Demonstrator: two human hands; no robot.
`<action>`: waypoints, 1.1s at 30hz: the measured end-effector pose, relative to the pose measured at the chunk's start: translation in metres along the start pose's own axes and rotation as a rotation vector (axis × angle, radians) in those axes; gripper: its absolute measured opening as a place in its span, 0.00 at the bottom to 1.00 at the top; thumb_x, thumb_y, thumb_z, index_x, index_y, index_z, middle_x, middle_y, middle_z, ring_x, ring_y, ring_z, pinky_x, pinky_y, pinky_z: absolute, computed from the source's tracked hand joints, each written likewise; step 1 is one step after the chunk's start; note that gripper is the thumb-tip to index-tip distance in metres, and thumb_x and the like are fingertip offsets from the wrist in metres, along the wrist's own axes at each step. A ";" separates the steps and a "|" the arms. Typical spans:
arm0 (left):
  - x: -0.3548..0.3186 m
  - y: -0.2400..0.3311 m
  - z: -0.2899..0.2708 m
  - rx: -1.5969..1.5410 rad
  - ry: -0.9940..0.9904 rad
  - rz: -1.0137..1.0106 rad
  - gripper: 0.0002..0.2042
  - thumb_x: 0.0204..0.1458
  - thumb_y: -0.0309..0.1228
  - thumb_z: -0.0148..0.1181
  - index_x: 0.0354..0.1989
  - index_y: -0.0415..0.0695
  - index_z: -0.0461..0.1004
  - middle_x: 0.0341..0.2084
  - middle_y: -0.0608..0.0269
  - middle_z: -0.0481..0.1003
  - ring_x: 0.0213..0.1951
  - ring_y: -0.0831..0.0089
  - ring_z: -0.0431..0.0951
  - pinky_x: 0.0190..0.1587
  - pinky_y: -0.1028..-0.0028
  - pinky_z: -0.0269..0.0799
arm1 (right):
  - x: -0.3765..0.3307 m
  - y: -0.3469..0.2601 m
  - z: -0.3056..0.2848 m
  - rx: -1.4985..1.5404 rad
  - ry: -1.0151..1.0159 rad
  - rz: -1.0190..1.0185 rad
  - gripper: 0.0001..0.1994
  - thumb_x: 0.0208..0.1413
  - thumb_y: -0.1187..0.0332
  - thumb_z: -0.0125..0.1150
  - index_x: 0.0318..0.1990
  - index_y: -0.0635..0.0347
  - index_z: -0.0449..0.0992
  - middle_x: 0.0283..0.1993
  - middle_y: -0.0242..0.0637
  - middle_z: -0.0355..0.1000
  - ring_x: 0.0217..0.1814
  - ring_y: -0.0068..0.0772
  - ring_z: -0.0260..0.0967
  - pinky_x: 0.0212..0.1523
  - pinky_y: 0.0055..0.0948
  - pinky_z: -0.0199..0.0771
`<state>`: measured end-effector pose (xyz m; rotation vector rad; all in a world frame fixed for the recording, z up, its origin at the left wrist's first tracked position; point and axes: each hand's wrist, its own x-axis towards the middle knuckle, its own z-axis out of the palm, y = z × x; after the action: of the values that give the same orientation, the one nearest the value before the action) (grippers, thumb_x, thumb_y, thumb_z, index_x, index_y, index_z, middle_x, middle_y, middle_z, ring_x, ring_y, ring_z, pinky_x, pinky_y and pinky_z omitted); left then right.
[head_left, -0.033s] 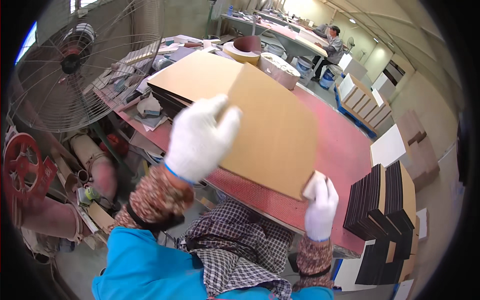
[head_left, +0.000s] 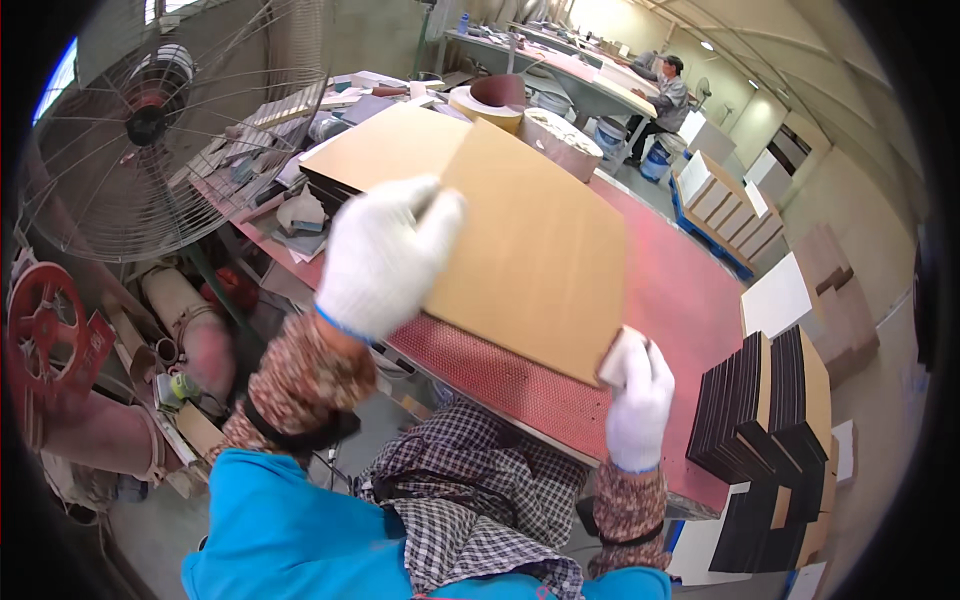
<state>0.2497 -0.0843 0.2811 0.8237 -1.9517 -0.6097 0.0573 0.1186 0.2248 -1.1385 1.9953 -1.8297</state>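
A tan rectangular board [head_left: 540, 250] is held at a slant over the red tabletop. My left hand [head_left: 385, 260], in a white glove, grips the board's left edge with fingers and thumb pressed together. At the near right corner my right hand [head_left: 640, 400], also gloved, pinches a small pale piece with a brown edge [head_left: 610, 357] against the board's edge; its exact kind is unclear. Behind my left hand lies a stack of similar tan boards [head_left: 385, 140] with dark edges. The fingertips under the board are hidden.
A large wire fan [head_left: 150, 125] stands at the left. Dark-edged board stacks [head_left: 735, 400] rise beyond the right end of the red table [head_left: 690, 290]. A tape roll [head_left: 490, 100] and scraps lie at the back. A person [head_left: 662, 100] works at a far table.
My left hand has shifted slightly left, and the board has moved left with it. The board's near right corner is a little higher, with my right hand still at it.
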 end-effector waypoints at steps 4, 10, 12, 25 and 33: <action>0.043 -0.048 -0.034 0.259 0.098 -0.065 0.22 0.63 0.45 0.54 0.31 0.36 0.81 0.21 0.44 0.76 0.29 0.56 0.83 0.35 0.61 0.74 | 0.023 -0.021 0.047 0.128 -0.055 0.000 0.16 0.70 0.67 0.47 0.50 0.71 0.77 0.40 0.32 0.75 0.41 0.20 0.70 0.42 0.24 0.70; 0.084 -0.128 -0.018 0.429 0.387 -0.043 0.30 0.62 0.58 0.46 0.32 0.44 0.84 0.28 0.44 0.80 0.35 0.44 0.82 0.40 0.53 0.75 | 0.036 -0.023 0.109 0.071 -0.148 -0.006 0.14 0.70 0.69 0.52 0.53 0.72 0.77 0.45 0.34 0.76 0.47 0.21 0.71 0.50 0.24 0.72; 0.089 -0.127 -0.018 0.331 0.469 -0.059 0.31 0.62 0.60 0.45 0.33 0.45 0.84 0.29 0.44 0.80 0.36 0.45 0.82 0.40 0.52 0.75 | 0.039 -0.019 0.112 0.002 -0.158 -0.090 0.15 0.70 0.68 0.52 0.53 0.72 0.77 0.45 0.35 0.77 0.47 0.22 0.71 0.50 0.25 0.72; -0.097 -0.197 0.011 -0.187 0.412 0.365 0.04 0.50 0.21 0.58 0.27 0.43 0.78 0.22 0.60 0.74 0.24 0.64 0.74 0.27 0.69 0.69 | 0.026 0.128 0.061 -0.466 0.061 0.017 0.21 0.72 0.58 0.49 0.55 0.72 0.75 0.50 0.45 0.76 0.50 0.32 0.73 0.53 0.32 0.74; -0.275 -0.350 0.246 -0.133 -0.700 -0.985 0.21 0.58 0.45 0.56 0.47 0.39 0.81 0.41 0.43 0.81 0.44 0.48 0.82 0.47 0.58 0.76 | 0.008 0.208 0.062 -0.875 -0.256 -0.088 0.15 0.71 0.65 0.48 0.42 0.67 0.79 0.47 0.40 0.73 0.49 0.32 0.70 0.54 0.31 0.70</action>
<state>0.2419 -0.0862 -0.2270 1.6457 -1.9487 -1.7726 0.0082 0.0527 0.0236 -1.5673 2.6595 -0.7209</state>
